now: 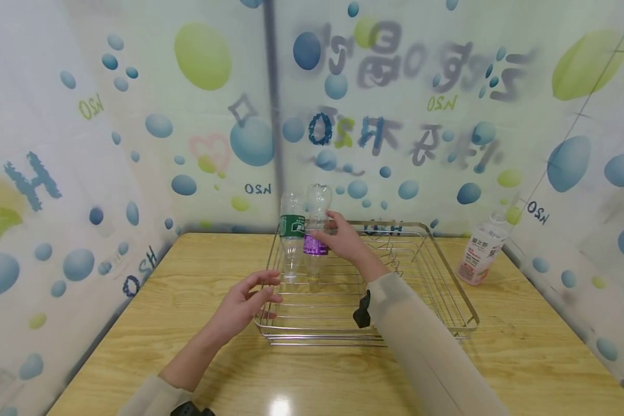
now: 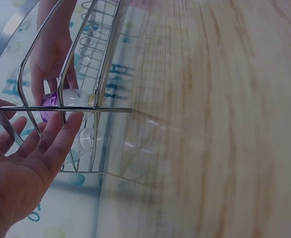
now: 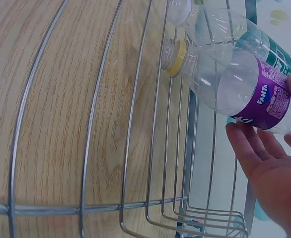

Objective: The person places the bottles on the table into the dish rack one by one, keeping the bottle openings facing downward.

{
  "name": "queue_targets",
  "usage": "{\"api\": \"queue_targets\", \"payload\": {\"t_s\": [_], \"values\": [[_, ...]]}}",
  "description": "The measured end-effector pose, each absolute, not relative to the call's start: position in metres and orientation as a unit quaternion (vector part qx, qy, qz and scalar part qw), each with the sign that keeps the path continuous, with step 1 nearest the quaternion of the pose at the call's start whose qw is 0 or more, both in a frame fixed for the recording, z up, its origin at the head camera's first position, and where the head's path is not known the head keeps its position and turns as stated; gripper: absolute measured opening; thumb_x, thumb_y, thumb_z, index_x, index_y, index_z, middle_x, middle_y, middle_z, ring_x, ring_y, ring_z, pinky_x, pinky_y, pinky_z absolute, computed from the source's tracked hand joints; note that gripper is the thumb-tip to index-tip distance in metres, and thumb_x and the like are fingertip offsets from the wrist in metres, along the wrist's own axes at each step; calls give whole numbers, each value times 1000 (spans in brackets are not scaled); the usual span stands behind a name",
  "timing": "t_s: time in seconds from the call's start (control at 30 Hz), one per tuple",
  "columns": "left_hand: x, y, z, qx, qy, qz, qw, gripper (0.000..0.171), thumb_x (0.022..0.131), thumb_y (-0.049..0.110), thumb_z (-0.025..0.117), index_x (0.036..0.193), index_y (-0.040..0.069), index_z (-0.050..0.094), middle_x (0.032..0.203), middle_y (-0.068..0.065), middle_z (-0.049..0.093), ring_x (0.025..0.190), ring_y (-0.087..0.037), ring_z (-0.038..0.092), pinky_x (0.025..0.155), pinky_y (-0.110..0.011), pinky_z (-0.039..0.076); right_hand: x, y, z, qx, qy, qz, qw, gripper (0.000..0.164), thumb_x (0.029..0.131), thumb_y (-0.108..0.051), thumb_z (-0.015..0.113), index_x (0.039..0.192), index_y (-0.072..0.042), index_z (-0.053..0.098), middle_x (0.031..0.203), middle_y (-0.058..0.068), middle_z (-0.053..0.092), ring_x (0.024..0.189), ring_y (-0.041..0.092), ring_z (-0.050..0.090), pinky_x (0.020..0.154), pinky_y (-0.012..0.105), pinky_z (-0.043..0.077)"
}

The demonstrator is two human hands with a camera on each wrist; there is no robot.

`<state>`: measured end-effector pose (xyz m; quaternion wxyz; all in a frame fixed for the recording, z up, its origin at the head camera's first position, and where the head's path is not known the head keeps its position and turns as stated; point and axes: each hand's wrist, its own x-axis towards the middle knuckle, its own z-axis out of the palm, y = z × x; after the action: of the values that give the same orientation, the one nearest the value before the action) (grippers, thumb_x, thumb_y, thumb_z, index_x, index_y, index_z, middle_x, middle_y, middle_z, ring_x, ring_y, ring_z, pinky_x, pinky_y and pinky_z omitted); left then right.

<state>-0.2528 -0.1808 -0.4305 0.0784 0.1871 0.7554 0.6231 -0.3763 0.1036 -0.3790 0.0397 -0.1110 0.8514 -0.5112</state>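
Observation:
A clear plastic bottle (image 1: 319,202) with a purple Fanta label (image 3: 272,94) stands neck down inside a wire dish rack (image 1: 447,277). My right hand (image 1: 345,240) holds it around the label, thumb on one side and fingers on the other. The yellow ring (image 3: 178,58) at its neck is close to the rack's bottom wires. Just left of it, a green-labelled clear bottle (image 1: 293,226) is also upside down in the rack. My left hand (image 1: 239,306) is at the rack's left side, fingers loosely extended, fingertips right at the wires (image 2: 61,108).
A bottle with a white and pink label (image 1: 483,248) stands upright on the wooden table (image 1: 525,346), right of the rack. Coiled wire dividers (image 1: 393,254) line the rack's right part. Bubble-printed curtains (image 1: 229,190) surround the table's back and sides.

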Motion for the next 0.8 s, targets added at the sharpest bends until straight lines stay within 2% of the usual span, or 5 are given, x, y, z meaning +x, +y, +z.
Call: {"api": "queue_targets", "payload": {"t_s": [0.2,0.4,0.63,0.8], "values": [[-253,-181,-430,189,755,623,78,49,117,23,54,162,4,48,158,-33,49,127,-47,69,89,-42,70,-377,104,-380,-113,855,-505,42,94,106,-40,74,177,-20,16,168,21,45,153,43,50,124,62,47],[-252,-181,-430,189,755,624,76,49,117,22,55,162,3,47,157,-33,49,125,-42,71,89,-43,70,-380,104,-384,-112,868,-482,45,96,104,-34,78,177,-24,17,171,20,44,148,44,56,125,62,46],[-253,-181,-430,186,756,623,76,48,117,21,54,161,3,47,157,-33,49,125,-43,71,88,-44,70,-381,106,-386,-110,873,-472,55,91,105,-32,76,177,-28,21,171,21,44,157,48,44,127,67,42],[-253,-181,-430,185,755,624,78,48,117,21,54,162,4,47,157,-33,49,125,-42,71,89,-44,70,-380,107,-387,-113,872,-472,61,90,106,-32,75,177,-29,19,172,22,43,157,48,44,127,67,41]]}}
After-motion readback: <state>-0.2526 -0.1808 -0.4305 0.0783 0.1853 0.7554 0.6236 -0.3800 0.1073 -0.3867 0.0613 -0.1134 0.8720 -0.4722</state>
